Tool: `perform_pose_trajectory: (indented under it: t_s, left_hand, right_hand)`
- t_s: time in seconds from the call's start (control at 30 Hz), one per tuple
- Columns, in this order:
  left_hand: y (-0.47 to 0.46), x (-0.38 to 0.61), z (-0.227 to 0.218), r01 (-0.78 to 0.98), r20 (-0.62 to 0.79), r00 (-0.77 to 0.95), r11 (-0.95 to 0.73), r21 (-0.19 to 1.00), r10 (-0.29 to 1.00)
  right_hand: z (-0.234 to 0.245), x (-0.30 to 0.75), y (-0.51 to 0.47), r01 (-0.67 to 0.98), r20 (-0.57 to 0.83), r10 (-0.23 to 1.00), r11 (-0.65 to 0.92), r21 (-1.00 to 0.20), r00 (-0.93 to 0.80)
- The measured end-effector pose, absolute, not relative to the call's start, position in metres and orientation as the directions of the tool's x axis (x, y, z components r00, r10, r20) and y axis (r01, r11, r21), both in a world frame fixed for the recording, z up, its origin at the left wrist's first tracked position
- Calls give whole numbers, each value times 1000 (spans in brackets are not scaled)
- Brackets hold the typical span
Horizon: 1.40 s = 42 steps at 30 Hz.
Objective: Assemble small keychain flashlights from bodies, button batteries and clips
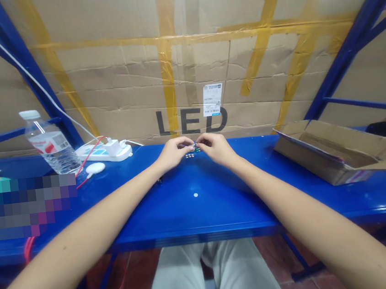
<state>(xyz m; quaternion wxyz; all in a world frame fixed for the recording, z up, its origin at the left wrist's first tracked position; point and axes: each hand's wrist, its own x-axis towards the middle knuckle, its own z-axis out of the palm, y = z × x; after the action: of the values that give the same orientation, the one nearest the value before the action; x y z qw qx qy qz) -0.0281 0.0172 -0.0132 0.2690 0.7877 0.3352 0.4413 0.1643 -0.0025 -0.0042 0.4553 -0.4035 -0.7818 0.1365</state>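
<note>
My left hand [176, 151] and my right hand [215, 147] meet over the far middle of the blue table [172, 211]. Both have thumb and forefinger brought together in a pinch, the fingertips almost touching. Between them shows a small cluster of green and shiny bits [196, 148], too small to name. Whether each hand grips part of it cannot be made out. Just below the fingertips lie several tiny silvery pieces [189, 156] in a short row. A small dark piece [159, 180] lies beside my left forearm.
On the left stand a water bottle [52, 147] and a white power strip [125, 151] with plugs, near a round white disc [95, 168] and a red cable [29, 246]. An open cardboard box [319, 163] sits at right. Large taped cardboard [121, 92] backs the table.
</note>
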Motion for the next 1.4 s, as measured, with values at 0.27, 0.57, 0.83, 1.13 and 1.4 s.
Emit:
perform_pose_trajectory:
  t_s: [0.27,0.57,0.83,1.13,1.4]
  left_hand:
    - [3,-23,-9,380,503,440,-662,646,744]
    - [-2,-20,3,519,513,448,-680,518,732]
    - [-4,-16,0,358,468,397,-603,713,790]
    - [-9,-16,2,472,448,448,-631,616,773]
    - [-11,-16,-1,423,583,467,-747,512,664]
  right_hand:
    - [-8,175,6,377,505,791,610,-697,-345]
    - [-5,183,5,479,482,749,662,-576,-455]
    - [-2,186,3,528,477,715,699,-482,-512]
    - [-2,185,2,517,458,725,689,-508,-514]
    - [2,184,-1,455,403,768,627,-633,-497]
